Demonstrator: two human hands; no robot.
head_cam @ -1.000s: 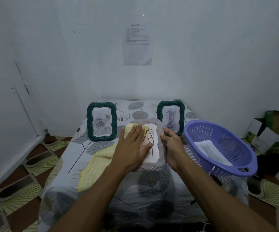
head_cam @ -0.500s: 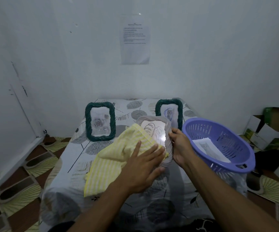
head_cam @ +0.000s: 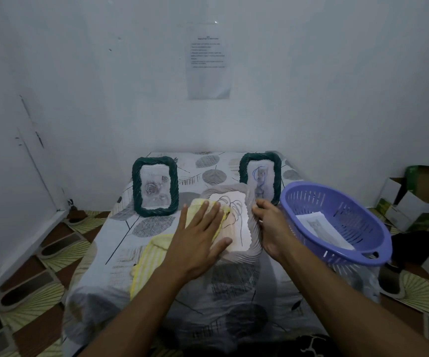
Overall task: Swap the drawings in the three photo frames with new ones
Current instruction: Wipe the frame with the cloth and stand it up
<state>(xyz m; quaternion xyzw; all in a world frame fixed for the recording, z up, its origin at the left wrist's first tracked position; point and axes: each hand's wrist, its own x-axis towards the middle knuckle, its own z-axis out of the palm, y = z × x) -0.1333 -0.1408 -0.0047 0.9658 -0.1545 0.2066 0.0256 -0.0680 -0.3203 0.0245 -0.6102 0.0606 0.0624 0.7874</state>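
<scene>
A pale rope-edged photo frame (head_cam: 253, 243) with a leaf drawing lies tilted in the middle of the table. My right hand (head_cam: 271, 228) grips its right edge. My left hand (head_cam: 199, 238) lies flat, fingers spread, and presses a yellow striped cloth (head_cam: 151, 256) onto the frame's glass. Two dark green rope frames stand upright behind: the left green frame (head_cam: 154, 186) holds a rose drawing, the right green frame (head_cam: 261, 176) a cat drawing. A purple basket (head_cam: 337, 222) at the right holds a loose sheet with a drawing (head_cam: 321, 229).
The table (head_cam: 120, 228) wears a leaf-print cover and stands against a white wall bearing a taped paper (head_cam: 208, 63). Cardboard boxes (head_cam: 414, 199) sit on the floor at the far right. The patterned tiled floor (head_cam: 28, 279) runs along the left.
My left hand slid the cloth back up over the frame's glass after a downward stroke. The frame has tipped a little lower again in my right hand.
</scene>
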